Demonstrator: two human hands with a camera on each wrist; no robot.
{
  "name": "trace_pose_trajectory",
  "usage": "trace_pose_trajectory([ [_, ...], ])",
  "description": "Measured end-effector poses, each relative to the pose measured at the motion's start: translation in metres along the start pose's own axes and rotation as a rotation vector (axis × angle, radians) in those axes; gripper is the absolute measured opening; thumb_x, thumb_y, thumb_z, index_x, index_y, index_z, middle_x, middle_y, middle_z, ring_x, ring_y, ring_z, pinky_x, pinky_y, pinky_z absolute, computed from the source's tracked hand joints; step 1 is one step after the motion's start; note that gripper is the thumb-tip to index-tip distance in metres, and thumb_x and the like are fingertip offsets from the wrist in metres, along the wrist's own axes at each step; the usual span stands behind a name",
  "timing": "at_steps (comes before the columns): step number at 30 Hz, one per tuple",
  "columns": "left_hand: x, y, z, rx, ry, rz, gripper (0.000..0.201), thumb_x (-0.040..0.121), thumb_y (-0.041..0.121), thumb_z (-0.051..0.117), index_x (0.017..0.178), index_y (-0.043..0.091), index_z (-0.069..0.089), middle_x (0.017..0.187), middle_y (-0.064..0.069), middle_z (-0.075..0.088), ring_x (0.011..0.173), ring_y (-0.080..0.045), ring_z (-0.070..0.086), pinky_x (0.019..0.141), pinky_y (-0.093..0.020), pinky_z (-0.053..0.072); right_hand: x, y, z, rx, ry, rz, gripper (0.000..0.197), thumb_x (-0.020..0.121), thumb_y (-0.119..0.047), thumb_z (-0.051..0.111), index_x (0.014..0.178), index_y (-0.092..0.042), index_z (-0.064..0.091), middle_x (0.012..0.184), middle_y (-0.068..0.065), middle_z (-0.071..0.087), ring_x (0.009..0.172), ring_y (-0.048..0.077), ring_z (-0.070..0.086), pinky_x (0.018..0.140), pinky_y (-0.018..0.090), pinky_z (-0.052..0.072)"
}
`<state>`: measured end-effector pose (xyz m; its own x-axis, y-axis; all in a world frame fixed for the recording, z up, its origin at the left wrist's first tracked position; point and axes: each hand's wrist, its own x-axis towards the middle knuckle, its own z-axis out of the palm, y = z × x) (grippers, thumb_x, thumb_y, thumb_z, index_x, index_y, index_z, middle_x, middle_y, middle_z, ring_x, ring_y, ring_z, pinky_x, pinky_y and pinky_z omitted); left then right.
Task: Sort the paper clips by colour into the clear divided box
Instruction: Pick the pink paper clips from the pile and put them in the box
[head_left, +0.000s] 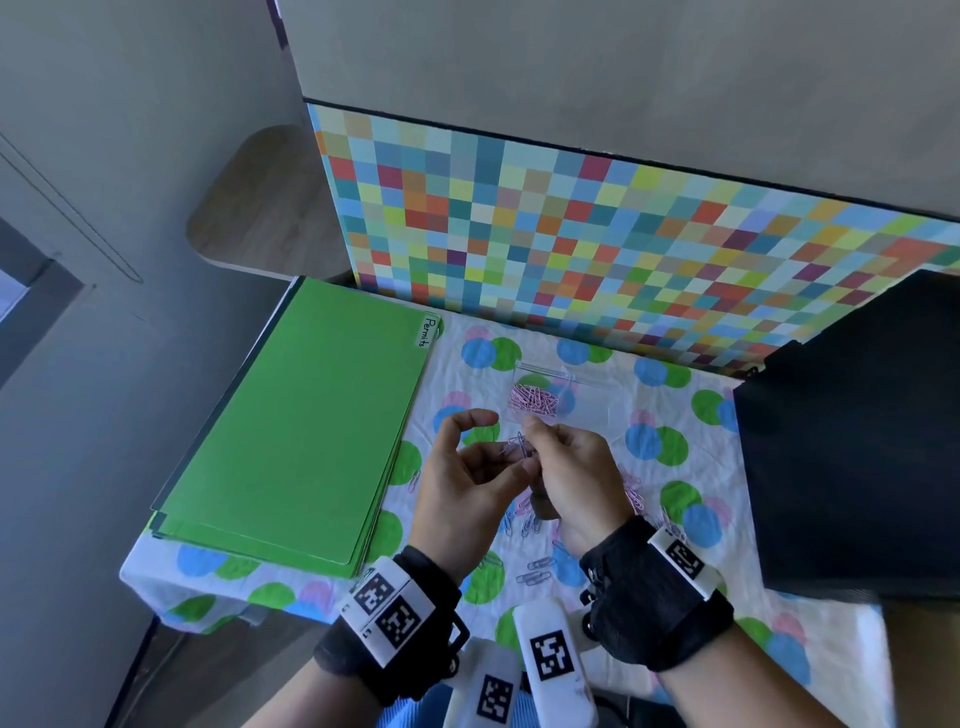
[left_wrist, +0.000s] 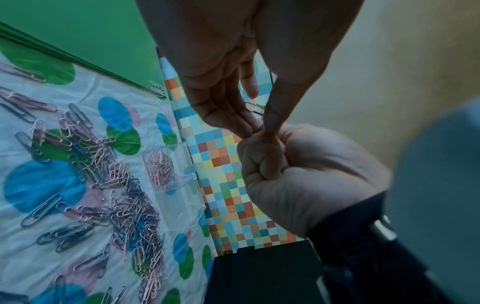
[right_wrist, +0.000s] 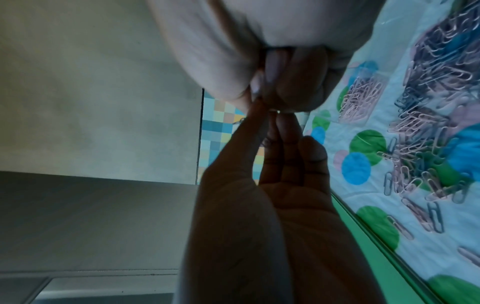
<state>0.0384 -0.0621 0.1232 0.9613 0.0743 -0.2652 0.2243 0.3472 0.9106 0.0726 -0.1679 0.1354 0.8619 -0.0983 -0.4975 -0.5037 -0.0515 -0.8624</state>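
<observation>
Both hands are raised above the dotted cloth and meet fingertip to fingertip. My right hand (head_left: 537, 434) is curled into a fist and pinches a few blue-grey paper clips (head_left: 519, 446). The left hand (head_left: 501, 452) pinches the same small bunch with thumb and fingers (left_wrist: 228, 117); a wire loop of one clip (left_wrist: 253, 107) shows between them. Just beyond the hands lies the clear divided box (head_left: 566, 371), with pink clips (head_left: 533, 400) in one compartment and its other compartments looking empty. A mixed pile of pink and blue-grey loose clips (left_wrist: 116, 195) is spread on the cloth under the hands.
A stack of green folders (head_left: 296, 426), the top one labelled "Permits", lies to the left of the cloth (head_left: 675, 395). A large black object (head_left: 857, 441) stands at the right. A colourful checkered panel (head_left: 571, 234) rises behind the box.
</observation>
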Motion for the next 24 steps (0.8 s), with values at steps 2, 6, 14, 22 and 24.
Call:
trace_pose_trajectory([
  [2,0.001,-0.001,0.001,0.065,0.03,0.023,0.04,0.08,-0.005,0.068,0.11,0.009,0.046,0.072,-0.011,0.065,0.064,-0.017,0.059,0.063,-0.029,0.049,0.001,0.001,-0.001,-0.042,0.019,-0.017,0.037,0.094,-0.03,0.056,0.067,-0.005,0.049,0.047,0.005,0.037,0.034,0.015,0.031,0.038,0.021,0.025],
  [6,0.001,-0.004,-0.001,0.289,0.033,0.109,0.039,0.08,0.004,0.069,0.104,0.023,0.045,0.07,-0.009,0.065,0.062,-0.026,0.057,0.063,-0.046,0.05,0.004,0.002,-0.002,-0.021,0.022,0.022,0.037,0.094,-0.029,0.056,0.066,-0.01,0.043,0.044,-0.001,0.029,0.033,0.014,0.026,0.038,0.019,0.021],
  [14,0.007,-0.009,-0.021,0.709,-0.001,0.309,0.041,0.078,0.005,0.07,0.104,0.026,0.047,0.066,0.007,0.064,0.058,-0.01,0.056,0.06,-0.022,0.046,0.016,0.012,-0.007,-0.005,0.032,0.042,0.039,0.096,-0.026,0.054,0.063,-0.01,0.042,0.04,-0.004,0.026,0.029,0.01,0.023,0.036,0.016,0.02],
  [22,0.015,-0.03,-0.046,0.82,0.005,0.289,0.034,0.078,0.009,0.072,0.102,0.032,0.066,0.068,0.013,0.066,0.063,-0.006,0.06,0.064,-0.013,0.047,0.028,0.022,-0.021,-0.286,0.129,-0.24,0.05,0.092,-0.028,0.058,0.053,-0.017,0.03,0.042,-0.008,0.025,0.043,0.013,0.024,0.05,0.026,0.024],
  [24,0.018,-0.034,-0.048,0.826,-0.001,0.289,0.037,0.079,0.01,0.07,0.107,0.033,0.066,0.07,0.013,0.067,0.064,-0.005,0.061,0.065,-0.014,0.048,0.027,0.022,-0.024,-0.291,0.105,-0.281,0.05,0.092,-0.029,0.059,0.051,-0.018,0.032,0.037,-0.011,0.027,0.04,0.01,0.026,0.049,0.025,0.025],
])
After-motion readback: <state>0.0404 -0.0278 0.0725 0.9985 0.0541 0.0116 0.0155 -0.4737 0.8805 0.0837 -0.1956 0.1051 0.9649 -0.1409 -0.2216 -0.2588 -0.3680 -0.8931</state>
